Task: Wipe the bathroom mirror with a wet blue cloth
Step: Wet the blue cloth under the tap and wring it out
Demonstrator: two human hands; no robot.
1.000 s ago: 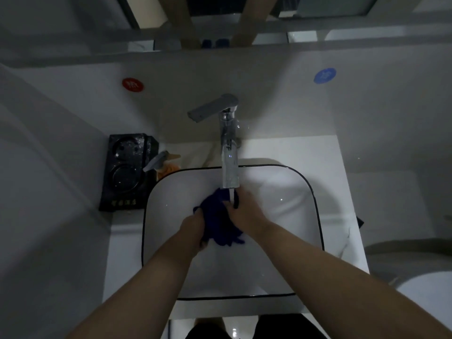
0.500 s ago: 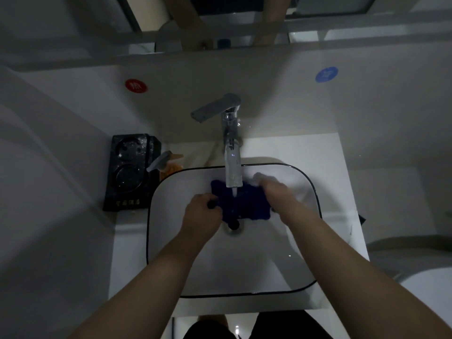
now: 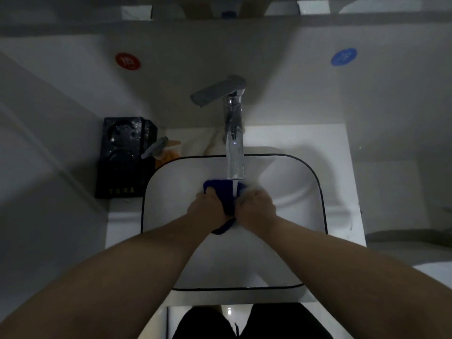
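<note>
The blue cloth (image 3: 226,196) is bunched between my two hands over the white basin (image 3: 305,216), right under the chrome faucet (image 3: 234,152). Water runs from the spout onto the cloth. My left hand (image 3: 208,209) grips its left side and my right hand (image 3: 256,209) grips its right side, pressed close together. A loose end of the cloth hangs below my hands. The lower edge of the mirror (image 3: 220,8) shows at the top of the view, with my arms reflected in it.
A black box-like holder (image 3: 122,162) stands on the counter left of the basin, with a pump bottle (image 3: 159,150) beside it. Red (image 3: 128,61) and blue (image 3: 343,57) round stickers are on the wall. A toilet (image 3: 435,272) sits at the right.
Half a second ago my hands held the cloth spread apart under the water; now they have come together and the cloth is bunched between them.
</note>
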